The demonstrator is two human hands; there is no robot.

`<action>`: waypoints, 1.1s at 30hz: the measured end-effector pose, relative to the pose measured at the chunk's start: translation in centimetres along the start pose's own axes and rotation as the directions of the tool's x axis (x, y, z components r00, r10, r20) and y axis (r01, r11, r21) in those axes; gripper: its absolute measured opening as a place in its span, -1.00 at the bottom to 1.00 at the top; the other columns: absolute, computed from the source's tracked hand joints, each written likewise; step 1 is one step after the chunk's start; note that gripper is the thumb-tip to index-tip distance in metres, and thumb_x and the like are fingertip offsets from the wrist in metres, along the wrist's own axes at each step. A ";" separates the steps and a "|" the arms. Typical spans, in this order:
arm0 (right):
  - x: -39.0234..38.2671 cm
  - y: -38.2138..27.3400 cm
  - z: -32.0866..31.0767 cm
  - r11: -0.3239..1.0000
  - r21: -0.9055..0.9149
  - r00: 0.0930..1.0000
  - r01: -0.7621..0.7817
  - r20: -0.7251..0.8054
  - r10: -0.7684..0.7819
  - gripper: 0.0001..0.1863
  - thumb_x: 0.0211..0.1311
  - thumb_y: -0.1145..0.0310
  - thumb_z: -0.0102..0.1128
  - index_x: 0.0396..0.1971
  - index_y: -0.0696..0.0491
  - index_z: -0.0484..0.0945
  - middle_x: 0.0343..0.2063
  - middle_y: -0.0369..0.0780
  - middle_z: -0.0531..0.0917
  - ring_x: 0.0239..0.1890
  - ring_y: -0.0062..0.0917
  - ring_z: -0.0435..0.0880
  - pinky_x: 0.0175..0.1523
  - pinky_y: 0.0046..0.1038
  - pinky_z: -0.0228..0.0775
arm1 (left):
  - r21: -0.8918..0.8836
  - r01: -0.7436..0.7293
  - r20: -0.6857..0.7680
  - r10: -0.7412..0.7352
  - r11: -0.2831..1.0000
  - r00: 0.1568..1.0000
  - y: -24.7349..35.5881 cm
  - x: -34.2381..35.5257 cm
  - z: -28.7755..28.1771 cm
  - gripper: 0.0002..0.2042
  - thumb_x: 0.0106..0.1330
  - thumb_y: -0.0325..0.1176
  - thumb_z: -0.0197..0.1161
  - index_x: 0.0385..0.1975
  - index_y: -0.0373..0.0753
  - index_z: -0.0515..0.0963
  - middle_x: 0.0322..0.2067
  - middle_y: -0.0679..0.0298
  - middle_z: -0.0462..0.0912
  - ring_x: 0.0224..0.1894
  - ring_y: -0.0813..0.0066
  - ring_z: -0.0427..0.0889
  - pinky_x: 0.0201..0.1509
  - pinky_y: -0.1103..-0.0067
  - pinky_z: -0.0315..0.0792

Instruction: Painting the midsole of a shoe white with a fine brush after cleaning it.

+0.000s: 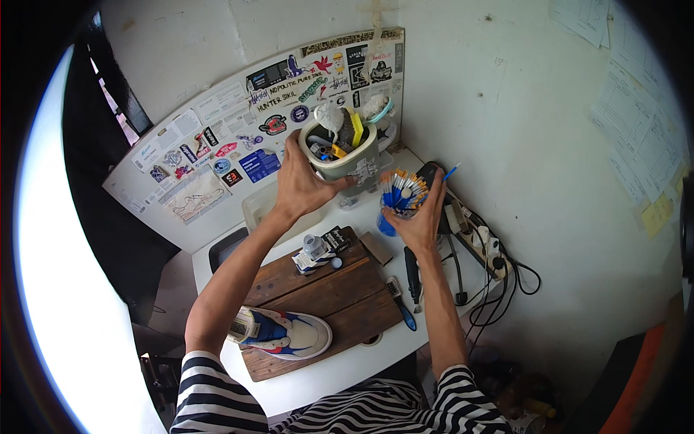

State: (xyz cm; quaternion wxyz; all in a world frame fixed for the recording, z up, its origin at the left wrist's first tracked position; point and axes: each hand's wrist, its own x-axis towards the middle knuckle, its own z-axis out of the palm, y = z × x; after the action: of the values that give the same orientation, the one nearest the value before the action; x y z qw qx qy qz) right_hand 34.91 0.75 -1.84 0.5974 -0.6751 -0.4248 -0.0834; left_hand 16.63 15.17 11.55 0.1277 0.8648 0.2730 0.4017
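My left hand (302,181) is wrapped round a grey-green container (345,172) at the back of the table. Brushes, a yellow tool and other small tools stick out of its top. To its right, my right hand (423,226) grips a cup of paintbrushes (402,194), with many pale bristle tips pointing up and blue showing low in the cup. A thin blue-handled brush (452,171) juts out by my right fingertips; whether the fingers pinch it I cannot tell. Nearer me, a white, blue and red sneaker (289,334) lies on a brown wooden board (340,293).
A small clear bottle (314,246) and boxes sit at the board's far end. Right of the board lie a blue-handled brush (402,304) and a black tool (413,275). A power strip (486,249) with tangled cables lines the right edge. Behind stands a stickered panel (253,116).
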 end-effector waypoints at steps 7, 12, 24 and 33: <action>7.0 -2.8 -6.3 0.992 -0.121 0.982 0.044 -0.179 -0.065 0.38 -0.25 0.34 0.73 0.51 0.28 -0.13 0.43 0.21 0.11 0.50 0.12 0.11 0.54 -0.07 0.08 | -0.048 0.086 0.066 -0.082 0.995 0.994 0.0 -1.9 1.9 0.13 -0.20 -0.08 0.74 0.27 -0.53 0.10 0.16 -0.21 0.43 0.21 -0.07 0.55 0.31 0.27 0.47; 11.7 -1.4 -5.7 0.978 -0.161 0.965 0.132 -0.206 -0.164 0.33 -0.23 0.30 0.74 0.48 0.31 -0.05 0.37 0.19 0.20 0.45 0.08 0.21 0.53 -0.11 0.12 | -0.057 0.159 0.205 -0.144 0.986 0.968 -0.3 -3.0 4.7 0.17 -0.20 -0.11 0.71 0.33 -0.42 -0.02 0.18 -0.18 0.39 0.23 -0.16 0.50 0.29 0.20 0.48; 14.1 1.7 -1.0 0.964 -0.176 0.963 0.199 -0.148 -0.226 0.27 -0.21 0.41 0.69 0.47 0.26 -0.04 0.38 0.21 0.16 0.36 0.19 0.32 0.40 -0.04 0.31 | -0.038 0.288 0.304 -0.264 0.957 0.915 -0.8 -4.8 9.5 0.17 -0.22 -0.14 0.71 0.35 -0.33 -0.03 0.25 -0.19 0.33 0.21 -0.23 0.52 0.26 0.15 0.51; 16.7 8.2 4.5 0.957 -0.105 0.962 0.272 -0.011 -0.274 0.37 -0.26 0.40 0.71 0.53 0.18 -0.12 0.43 0.22 0.09 0.43 0.21 0.22 0.45 -0.05 0.28 | -0.004 0.331 0.300 -0.315 0.944 0.901 -3.2 -6.6 12.5 0.25 -0.24 -0.10 0.71 0.40 -0.34 -0.08 0.28 -0.17 0.28 0.26 -0.22 0.47 0.29 0.16 0.50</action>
State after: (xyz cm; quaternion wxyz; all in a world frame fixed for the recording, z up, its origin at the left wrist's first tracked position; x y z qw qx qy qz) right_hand 49.12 13.27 1.23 0.5500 -0.6387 -0.5015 -0.1952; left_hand 21.53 13.98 -2.08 0.2555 0.8539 0.3792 0.2486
